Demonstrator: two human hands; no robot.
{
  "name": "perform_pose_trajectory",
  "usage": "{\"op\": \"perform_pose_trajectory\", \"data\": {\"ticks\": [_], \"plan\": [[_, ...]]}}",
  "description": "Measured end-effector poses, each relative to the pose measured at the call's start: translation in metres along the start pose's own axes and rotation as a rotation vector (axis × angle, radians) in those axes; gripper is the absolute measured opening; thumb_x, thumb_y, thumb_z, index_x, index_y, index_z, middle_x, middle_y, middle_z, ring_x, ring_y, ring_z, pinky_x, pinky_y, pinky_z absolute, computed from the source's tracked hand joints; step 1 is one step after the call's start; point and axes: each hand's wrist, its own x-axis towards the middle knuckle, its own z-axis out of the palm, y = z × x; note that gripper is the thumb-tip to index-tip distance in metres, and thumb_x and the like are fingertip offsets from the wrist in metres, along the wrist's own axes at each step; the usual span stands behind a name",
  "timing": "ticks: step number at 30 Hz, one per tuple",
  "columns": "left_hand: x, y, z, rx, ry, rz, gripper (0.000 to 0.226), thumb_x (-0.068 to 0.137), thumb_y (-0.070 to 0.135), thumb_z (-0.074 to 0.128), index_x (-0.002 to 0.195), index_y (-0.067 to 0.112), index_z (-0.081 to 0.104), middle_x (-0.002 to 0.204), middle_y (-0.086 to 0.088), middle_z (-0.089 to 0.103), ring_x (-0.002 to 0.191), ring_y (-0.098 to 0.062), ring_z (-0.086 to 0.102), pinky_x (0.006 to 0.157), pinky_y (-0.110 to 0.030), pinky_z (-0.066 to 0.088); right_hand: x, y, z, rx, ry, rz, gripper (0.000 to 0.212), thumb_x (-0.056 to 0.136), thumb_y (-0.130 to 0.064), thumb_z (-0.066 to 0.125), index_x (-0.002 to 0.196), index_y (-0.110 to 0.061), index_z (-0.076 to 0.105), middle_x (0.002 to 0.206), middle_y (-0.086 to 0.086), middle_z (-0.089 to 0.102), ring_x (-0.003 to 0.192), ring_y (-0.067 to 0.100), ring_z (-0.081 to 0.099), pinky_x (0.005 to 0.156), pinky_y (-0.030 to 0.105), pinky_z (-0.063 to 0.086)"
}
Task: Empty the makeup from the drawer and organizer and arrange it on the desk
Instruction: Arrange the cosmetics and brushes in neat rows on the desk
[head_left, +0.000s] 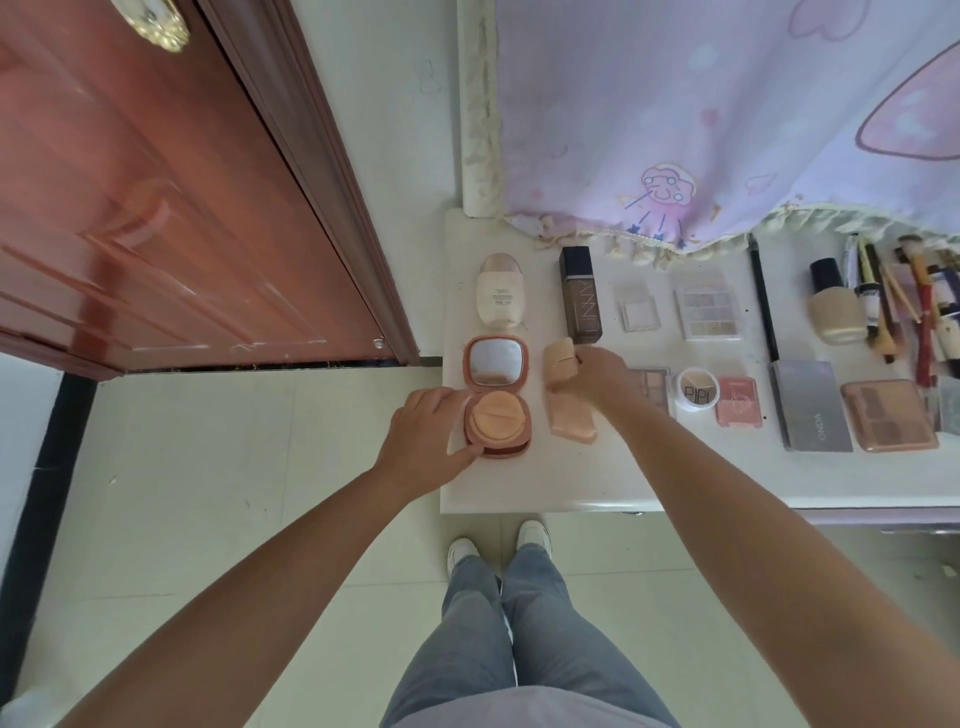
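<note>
The left grip (426, 421) was curled on the base of an open pink cushion compact (497, 397), apparently steadying it flat — mirror up, puff showing. The right grip (589, 371) pinched the upper end of a peach faceted bottle (571, 421) lying beside it, likely to square it with the row. Both items sat at the white bench's (545, 483) left end. Behind them lay one cream tube (500, 293) and one dark foundation bottle (581, 296); to the right, two rows of palettes and compacts.

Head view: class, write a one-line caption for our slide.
Left hand steadies an open pink compact while right hand grips a peach bottle on the white desk beside arranged makeup.
</note>
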Motion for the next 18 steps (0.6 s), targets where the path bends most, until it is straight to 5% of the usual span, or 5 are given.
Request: {"op": "perform_pose_trajectory", "data": {"ticks": [6, 12, 15, 18], "plan": [[-0.002, 0.022, -0.007, -0.189, 0.151, 0.038, 0.041, 0.087, 0.024, 0.058, 0.126, 0.011, 0.052, 0.129, -0.005, 0.051, 0.122, -0.02, 0.039, 0.099, -0.021, 0.026, -0.033, 0.031, -0.026, 0.742, -0.021, 0.098, 0.025, 0.08, -0.001, 0.06, 0.105, 0.001, 0.056, 0.068, 0.007, 0.052, 0.052, 0.016, 0.046, 0.046, 0.022, 0.034], [0.005, 0.074, -0.034, -0.519, -0.069, 0.08, 0.048, 0.087, 0.024, 0.059, 0.131, 0.011, 0.046, 0.126, 0.001, 0.053, 0.121, -0.013, 0.046, 0.094, -0.018, 0.034, -0.083, 0.038, -0.059, 0.944, -0.17, -0.142, 0.017, 0.082, 0.008, 0.055, 0.086, -0.009, 0.059, 0.073, 0.01, 0.061, 0.05, 0.011, 0.062, 0.047, 0.018, 0.049], [0.009, 0.09, -0.05, -0.599, -0.097, 0.128, 0.029, 0.088, 0.017, 0.057, 0.115, 0.006, 0.058, 0.086, 0.011, 0.056, 0.083, -0.005, 0.054, 0.065, -0.007, 0.038, -0.095, 0.033, -0.069, 0.944, -0.236, -0.214, 0.013, 0.085, 0.001, 0.054, 0.09, -0.009, 0.059, 0.073, 0.009, 0.062, 0.055, 0.012, 0.064, 0.057, 0.021, 0.054], [0.01, 0.092, -0.064, -0.753, -0.075, 0.104, 0.01, 0.088, 0.009, 0.057, 0.096, 0.007, 0.063, 0.072, 0.008, 0.053, 0.067, -0.004, 0.049, 0.06, -0.01, 0.038, -0.099, 0.031, -0.084, 0.85, -0.172, -0.292, 0.011, 0.09, -0.008, 0.05, 0.089, -0.014, 0.06, 0.074, 0.004, 0.061, 0.058, 0.009, 0.06, 0.057, 0.019, 0.051]]}}
